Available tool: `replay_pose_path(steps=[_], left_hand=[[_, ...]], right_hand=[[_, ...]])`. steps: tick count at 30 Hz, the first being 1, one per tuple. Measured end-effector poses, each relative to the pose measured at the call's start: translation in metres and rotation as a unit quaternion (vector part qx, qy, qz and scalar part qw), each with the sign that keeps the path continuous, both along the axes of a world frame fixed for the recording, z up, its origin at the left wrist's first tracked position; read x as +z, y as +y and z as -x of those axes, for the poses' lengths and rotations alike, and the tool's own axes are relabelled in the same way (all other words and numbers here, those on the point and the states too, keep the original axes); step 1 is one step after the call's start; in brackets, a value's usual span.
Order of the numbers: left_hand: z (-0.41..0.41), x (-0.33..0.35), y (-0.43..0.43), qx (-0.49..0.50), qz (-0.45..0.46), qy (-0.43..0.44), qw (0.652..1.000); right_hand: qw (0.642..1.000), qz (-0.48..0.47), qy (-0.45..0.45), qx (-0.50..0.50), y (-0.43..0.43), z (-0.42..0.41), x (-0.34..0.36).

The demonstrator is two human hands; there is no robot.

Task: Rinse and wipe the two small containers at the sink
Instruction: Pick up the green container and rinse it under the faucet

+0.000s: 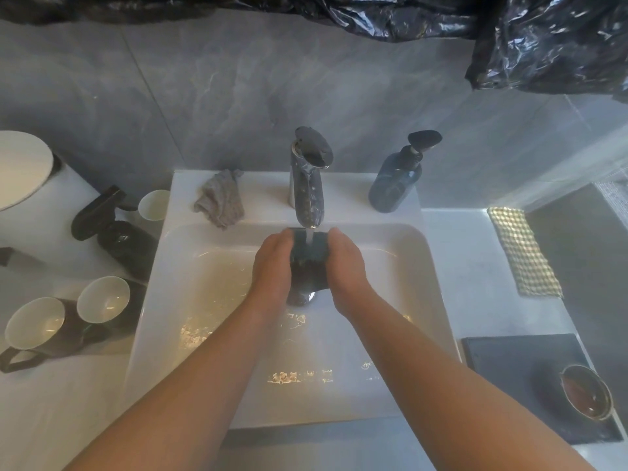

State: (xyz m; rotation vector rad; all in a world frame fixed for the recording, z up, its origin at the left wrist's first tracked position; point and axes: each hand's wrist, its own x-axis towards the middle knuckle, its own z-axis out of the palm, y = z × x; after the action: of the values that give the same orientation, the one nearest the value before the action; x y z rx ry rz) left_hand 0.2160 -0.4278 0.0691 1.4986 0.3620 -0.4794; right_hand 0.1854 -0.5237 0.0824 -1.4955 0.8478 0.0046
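Note:
Over the white sink [438, 287], my left hand [273, 266] and my right hand [345, 270] grip a small dark object [307, 266] from either side. Water runs from the chrome tap [307, 188] onto its top. Its lower end looks rounded and wet, but I cannot tell whether it is a container or a cloth. A small brown bowl with a gold rim [586, 392] stands on a dark tray [509, 362] at the right front. A crumpled grey cloth [221, 202] lies on the sink's back rim, left of the tap.
A blue pump bottle [394, 185] stands right of the tap. On the left counter are two dark mugs with pale insides [34, 322] [103, 299], a small pale cup [154, 203] and a dark spray bottle [112, 232]. A woven mat [523, 253] lies at the right. Black plastic sheeting [543, 39] hangs overhead.

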Motion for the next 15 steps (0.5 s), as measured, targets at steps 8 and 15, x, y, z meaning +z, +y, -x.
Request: replay_pose_path(steps=[8,15], left_hand=[[-0.028,-0.003,-0.005,-0.033,-0.007,0.065,0.997],[-0.029,0.002,-0.005,-0.018,-0.008,0.094,0.995]], right_hand=[[0.997,-0.046,0.059,0.013,-0.012,-0.016,0.013],[0.996,-0.039,0.072,0.043,-0.013,-0.020,0.018]])
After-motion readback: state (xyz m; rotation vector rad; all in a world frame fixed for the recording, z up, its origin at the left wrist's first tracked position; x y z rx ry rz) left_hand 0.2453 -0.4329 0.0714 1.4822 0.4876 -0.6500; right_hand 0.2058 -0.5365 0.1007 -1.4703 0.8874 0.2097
